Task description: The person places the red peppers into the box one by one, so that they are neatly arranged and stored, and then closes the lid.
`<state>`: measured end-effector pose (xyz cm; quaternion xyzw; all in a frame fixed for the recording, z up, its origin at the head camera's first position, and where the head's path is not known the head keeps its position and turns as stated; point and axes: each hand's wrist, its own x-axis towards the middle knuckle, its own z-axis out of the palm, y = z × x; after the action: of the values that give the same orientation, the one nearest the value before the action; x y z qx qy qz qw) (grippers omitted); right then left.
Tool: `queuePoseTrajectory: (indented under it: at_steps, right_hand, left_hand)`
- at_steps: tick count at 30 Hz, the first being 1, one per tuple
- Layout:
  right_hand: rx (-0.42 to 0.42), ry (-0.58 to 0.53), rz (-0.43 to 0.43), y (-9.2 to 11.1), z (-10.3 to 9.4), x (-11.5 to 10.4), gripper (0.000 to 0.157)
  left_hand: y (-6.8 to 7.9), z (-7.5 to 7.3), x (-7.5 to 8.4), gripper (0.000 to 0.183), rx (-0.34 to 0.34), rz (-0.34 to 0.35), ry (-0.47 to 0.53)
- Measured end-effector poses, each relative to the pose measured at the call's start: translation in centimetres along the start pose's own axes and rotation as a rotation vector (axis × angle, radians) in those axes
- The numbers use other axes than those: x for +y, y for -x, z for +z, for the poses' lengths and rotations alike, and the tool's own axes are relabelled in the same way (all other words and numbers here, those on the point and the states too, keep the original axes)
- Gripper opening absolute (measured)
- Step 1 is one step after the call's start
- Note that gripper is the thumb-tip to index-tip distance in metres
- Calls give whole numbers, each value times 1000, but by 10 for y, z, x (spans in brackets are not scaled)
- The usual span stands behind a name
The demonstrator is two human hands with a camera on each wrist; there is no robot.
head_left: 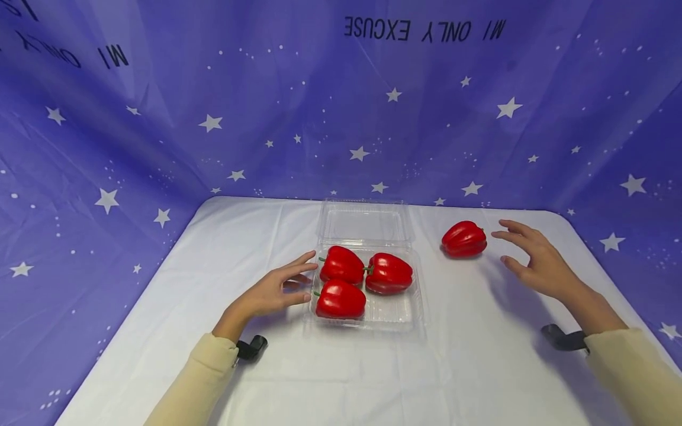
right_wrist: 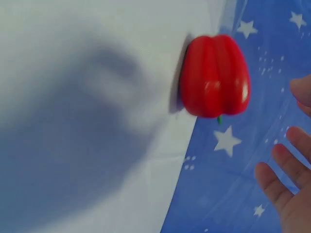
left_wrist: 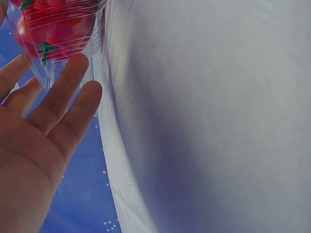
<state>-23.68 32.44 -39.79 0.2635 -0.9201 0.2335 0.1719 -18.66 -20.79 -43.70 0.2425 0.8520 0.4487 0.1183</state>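
Note:
Three red bell peppers lie in the clear plastic clamshell container (head_left: 394, 316): one at back left (head_left: 342, 265), one at front left (head_left: 341, 299) and one at right (head_left: 389, 273). My left hand (head_left: 277, 289) is at the container's left side, fingers spread and fingertips right at its rim; the left wrist view shows the fingers (left_wrist: 73, 73) close by the ribbed plastic wall. A fourth bell pepper (head_left: 464, 239) lies on the table to the right of the container. My right hand (head_left: 540, 260) hovers just right of that pepper (right_wrist: 215, 76), fingers parted and holding nothing.
The container's lid (head_left: 366, 222) is folded back, away from me. A white cloth covers the table (head_left: 341, 378). Purple-blue curtains with white stars (head_left: 359, 118) stand behind the table and along both sides. Each wrist wears a black camera mount (head_left: 253, 349).

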Motion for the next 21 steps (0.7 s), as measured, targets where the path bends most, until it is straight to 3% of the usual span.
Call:
queuePoseTrajectory:
  at_steps: [5, 13, 21]
  right_hand:
    - [7, -3, 17, 0, 4, 12, 51]
    - [-24, 45, 49, -14, 21, 6, 47]
    - [-32, 89, 282, -31, 41, -1, 52]
  left_hand:
    - [-1, 0, 0, 70, 1, 12, 8]
    - [0, 1, -2, 65, 0, 26, -2]
    - [1, 1, -3, 65, 2, 22, 9]
